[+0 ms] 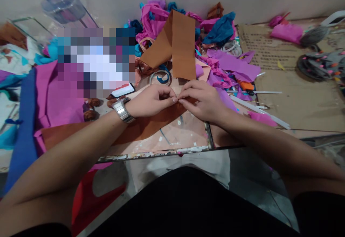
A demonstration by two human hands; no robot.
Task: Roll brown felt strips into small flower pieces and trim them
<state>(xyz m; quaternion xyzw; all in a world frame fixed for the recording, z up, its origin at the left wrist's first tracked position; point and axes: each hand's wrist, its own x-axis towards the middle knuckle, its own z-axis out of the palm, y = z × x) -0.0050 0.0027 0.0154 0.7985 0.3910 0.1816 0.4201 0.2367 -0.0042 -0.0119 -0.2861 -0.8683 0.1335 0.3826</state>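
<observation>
My left hand [157,98], with a silver watch [123,110] on its wrist, and my right hand [202,98] meet fingertip to fingertip above the table. Between them, thumbs and forefingers pinch the upper end of a long brown strip [145,126], thin like crepe paper or cloth. It runs down to the left, under my left forearm. Just beyond my fingers lies a folded brown piece [184,46], with a roll of tape [160,78] left of it. The exact spot being pinched is small and partly covered by the fingers.
Crumpled pink, purple and blue scraps [153,16] heap against the wall. White sticks [261,113] and flattened cardboard [291,97] lie to the right. At left are a blue strip [25,111], pink sheets [51,97] and a large water bottle [66,7]. One patch is pixelated.
</observation>
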